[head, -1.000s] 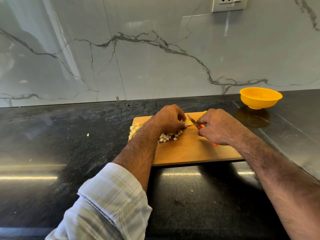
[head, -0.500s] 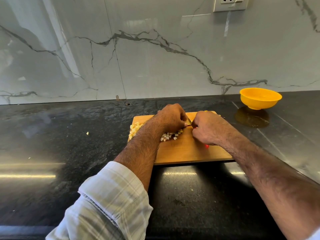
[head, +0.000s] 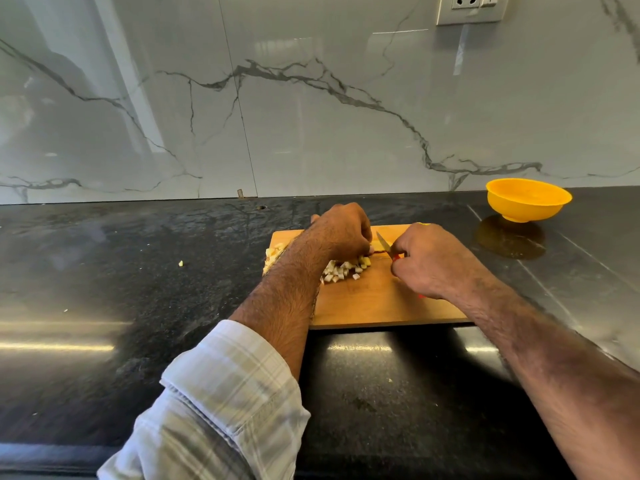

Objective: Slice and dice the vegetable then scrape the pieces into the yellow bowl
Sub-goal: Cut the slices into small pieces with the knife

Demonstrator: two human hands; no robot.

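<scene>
Two hands worked close together on the board [head: 381,306]: the left hand [head: 341,233] was curled over the vegetable [head: 375,244], the right hand [head: 429,261] gripped the knife [head: 383,243]. A slip could nick fingertips or scatter the dice [head: 341,270]; the yellow bowl [head: 528,199] stood well apart.

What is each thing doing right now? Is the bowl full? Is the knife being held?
bowl: upright on the counter, looks empty, away from the board
knife: gripped in the right hand, blade tilted over the board
vegetable: uncut bit held down by the left hand
diced pieces: heaped on the board
board: flat on the counter
stray bit: alone on the counter
</scene>
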